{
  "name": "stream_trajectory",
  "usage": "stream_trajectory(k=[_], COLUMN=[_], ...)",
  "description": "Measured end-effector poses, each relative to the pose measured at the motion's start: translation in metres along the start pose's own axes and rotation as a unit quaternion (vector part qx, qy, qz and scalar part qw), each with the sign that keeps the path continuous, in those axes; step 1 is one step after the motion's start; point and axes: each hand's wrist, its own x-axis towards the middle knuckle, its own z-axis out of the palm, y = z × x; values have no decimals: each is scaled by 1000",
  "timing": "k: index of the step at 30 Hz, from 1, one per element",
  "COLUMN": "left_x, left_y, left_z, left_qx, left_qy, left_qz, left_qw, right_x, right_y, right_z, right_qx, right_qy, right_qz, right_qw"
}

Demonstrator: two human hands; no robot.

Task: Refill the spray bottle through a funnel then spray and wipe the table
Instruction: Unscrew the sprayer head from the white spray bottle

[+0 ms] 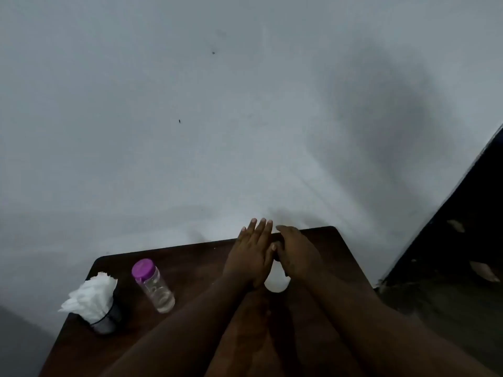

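A white spray bottle (276, 282) stands near the far right of the dark brown table (190, 262), mostly hidden by my hands. My right hand (298, 254) curls over its dark top part from the right. My left hand (251, 254) lies against the bottle's left side with the fingers straight and stretched toward the wall. A clear plastic bottle with a purple cap (153, 284) stands left of my hands and holds a little clear liquid. No funnel shows in this view.
A dark holder stuffed with white tissues (94, 302) stands at the table's left edge. A pale wall (217, 118) rises right behind the table. Dark floor (449, 268) lies beyond the table's right side.
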Motion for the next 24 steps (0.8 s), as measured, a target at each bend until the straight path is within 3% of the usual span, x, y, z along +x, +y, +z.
stream_trajectory(k=[8,13,19,24], left_x=[-6,-15,-33,-61], left_y=[-13,-15,-19,-17], left_z=[26,33,43,52], left_qx=[-10,-162,-218,-253], left_qy=[-46,-149,-129,-82], left_qz=[-11,-72,-121,-101], left_qw=[999,973,960,959], right_x=[7,5,-12,-39], right_y=[13,17,13,4], right_z=[23,28,33,39], right_qx=[-25,-24,-4,5], right_qy=[-30,-24,-29,-37], right_qz=[32,34,29,-6], right_qw=[999,999,999,999])
